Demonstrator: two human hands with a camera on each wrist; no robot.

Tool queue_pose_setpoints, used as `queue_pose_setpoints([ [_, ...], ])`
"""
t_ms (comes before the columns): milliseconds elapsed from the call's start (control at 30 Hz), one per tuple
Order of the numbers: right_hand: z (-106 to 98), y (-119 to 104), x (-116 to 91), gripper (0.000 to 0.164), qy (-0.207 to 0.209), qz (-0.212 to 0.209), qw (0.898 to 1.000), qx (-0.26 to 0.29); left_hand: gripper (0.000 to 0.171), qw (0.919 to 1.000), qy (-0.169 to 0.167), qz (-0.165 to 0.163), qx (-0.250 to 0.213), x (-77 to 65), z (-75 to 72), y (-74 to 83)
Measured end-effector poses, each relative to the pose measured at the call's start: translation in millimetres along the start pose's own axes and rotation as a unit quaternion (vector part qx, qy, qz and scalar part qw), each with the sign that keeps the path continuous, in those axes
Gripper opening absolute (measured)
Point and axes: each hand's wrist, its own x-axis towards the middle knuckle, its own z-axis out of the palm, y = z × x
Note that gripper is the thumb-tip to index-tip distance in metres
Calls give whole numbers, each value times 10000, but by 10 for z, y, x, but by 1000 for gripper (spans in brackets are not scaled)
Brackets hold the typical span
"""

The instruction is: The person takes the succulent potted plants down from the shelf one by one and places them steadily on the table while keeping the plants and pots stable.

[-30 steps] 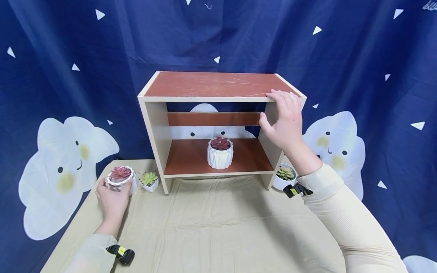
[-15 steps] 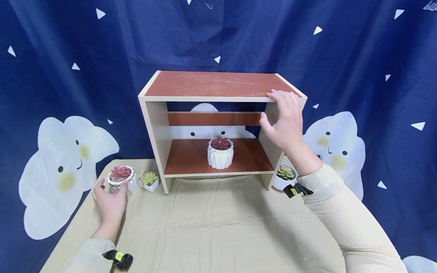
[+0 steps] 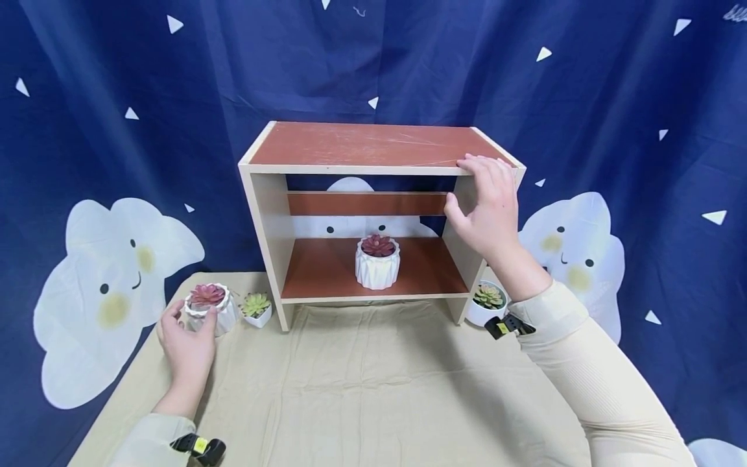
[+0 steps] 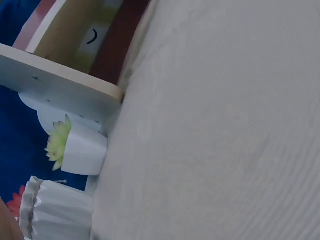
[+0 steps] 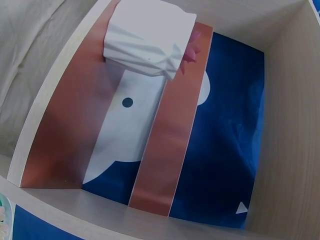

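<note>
My left hand is at the near side of a white ridged pot with a red succulent, thumb and fingers spread around its front. This pot stands upright on the cloth-covered table. In the left wrist view, a bit of the hand shows at the rim of the ridged pot. My right hand rests at the upper right front corner of a small shelf unit, fingertips over the top edge and thumb apart. A similar white pot with a red succulent stands on the lower board.
A small white pot with a green succulent stands between the left pot and the shelf. Right of the shelf is a round white pot with a green succulent. Beige cloth covers the table; a blue curtain hangs behind.
My left hand has loosened around the ridged pot and drawn back slightly toward me and to the left. The pot stays about where it was. My right hand has not moved.
</note>
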Motion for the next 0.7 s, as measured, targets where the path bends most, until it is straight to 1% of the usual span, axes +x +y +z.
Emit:
queue_pose_setpoints([
  [167, 10, 5, -3, 49, 60, 15, 9999, 110, 56, 9999, -68, 110, -22, -18, 8, 57],
  [233, 13, 3, -1, 48, 87, 24, 9998, 149, 52, 9997, -83, 221, -17, -24, 11, 77],
  [333, 10, -3, -4, 49, 88, 21, 9999, 128, 48, 9989, -43, 462, -68, -40, 20, 115],
  [500, 5, -5, -1, 47, 143, 24, 9996, 227, 39, 9953, 57, 938, -248, -67, 50, 205],
  [700, 1, -5, 1, 49, 86, -11, 9999, 134, 36, 9917, 79, 1266, -229, -100, 62, 336],
])
